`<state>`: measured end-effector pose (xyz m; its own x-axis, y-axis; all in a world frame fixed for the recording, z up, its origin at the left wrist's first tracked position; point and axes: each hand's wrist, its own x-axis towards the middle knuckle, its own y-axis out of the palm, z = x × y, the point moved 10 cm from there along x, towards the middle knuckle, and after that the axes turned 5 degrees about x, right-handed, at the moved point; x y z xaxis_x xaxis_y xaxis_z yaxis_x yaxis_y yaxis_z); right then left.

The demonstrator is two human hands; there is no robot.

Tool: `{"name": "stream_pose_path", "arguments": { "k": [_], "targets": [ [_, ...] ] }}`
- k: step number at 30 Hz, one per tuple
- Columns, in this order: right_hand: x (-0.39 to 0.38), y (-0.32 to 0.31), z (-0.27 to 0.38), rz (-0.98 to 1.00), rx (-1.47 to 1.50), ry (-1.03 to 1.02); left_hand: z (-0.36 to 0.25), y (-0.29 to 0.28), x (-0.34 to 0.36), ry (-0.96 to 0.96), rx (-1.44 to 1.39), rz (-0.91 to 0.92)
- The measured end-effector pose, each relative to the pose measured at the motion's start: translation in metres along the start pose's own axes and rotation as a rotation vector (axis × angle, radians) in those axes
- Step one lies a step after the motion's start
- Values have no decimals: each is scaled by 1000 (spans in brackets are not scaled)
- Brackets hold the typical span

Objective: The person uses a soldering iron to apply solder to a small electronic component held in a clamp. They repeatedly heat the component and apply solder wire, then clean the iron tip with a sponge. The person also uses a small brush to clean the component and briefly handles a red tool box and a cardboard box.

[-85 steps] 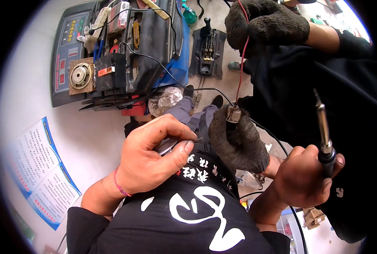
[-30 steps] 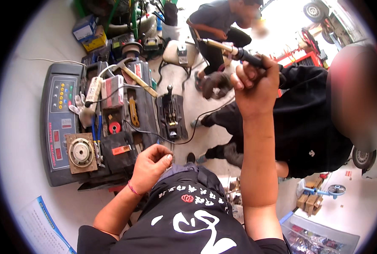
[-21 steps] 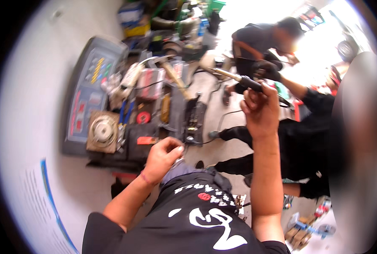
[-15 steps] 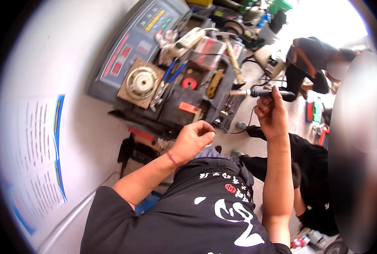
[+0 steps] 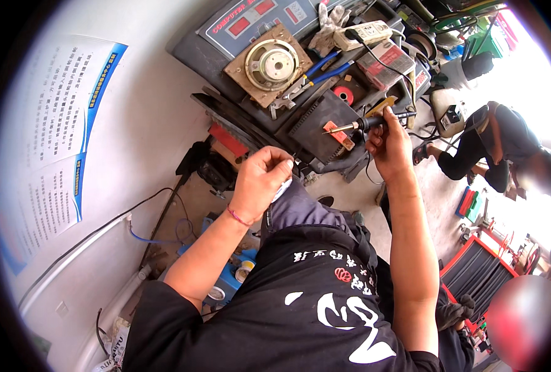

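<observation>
My right hand is closed round the dark handle of a soldering iron. Its thin tip points left and appears in front of an orange-red block; whether they touch I cannot tell. Lower and to the left, my left hand is closed with thumb and fingertips pinched together. A small dark tip shows at its fingers and something whitish beneath the palm, too hidden to name. Past the hands, a round speaker-like part on a wooden board lies beside pliers with blue handles.
A machine with a control panel carries a glove, a white power strip, a red spool and a black ribbed cover. One person crouches at right; another's gloved hand shows near a red cabinet.
The view has swung, bringing the crouching person and red cabinet into sight. The soldering iron's tip now dips lower left, in front of the orange-red block. My left hand stays pinched.
</observation>
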<state>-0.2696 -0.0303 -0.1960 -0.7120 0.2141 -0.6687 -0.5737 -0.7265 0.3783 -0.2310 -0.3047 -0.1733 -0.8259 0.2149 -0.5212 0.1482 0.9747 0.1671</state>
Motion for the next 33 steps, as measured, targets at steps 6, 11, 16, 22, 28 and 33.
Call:
{"name": "stream_pose_path", "arguments": {
  "k": [6, 11, 16, 22, 28, 33],
  "targets": [
    [1, 8, 0, 3, -11, -20, -11, -8, 19, 29, 36, -25],
    [5, -1, 4, -7, -24, -38, -21, -5, 36, 60, 41, -54],
    [21, 16, -7, 63, 50, 68, -7, -5, 39, -2, 91, -72],
    [25, 11, 3, 52, 165, 61, 8, -19, 36, -27, 53, -102],
    [1, -42, 29, -57, 298, -46, -8, -8, 28, 224, 487, -115],
    [-28, -56, 51, 38, 434, -111, 0, -15, 39, 92, 585, 3]
  ]
}}
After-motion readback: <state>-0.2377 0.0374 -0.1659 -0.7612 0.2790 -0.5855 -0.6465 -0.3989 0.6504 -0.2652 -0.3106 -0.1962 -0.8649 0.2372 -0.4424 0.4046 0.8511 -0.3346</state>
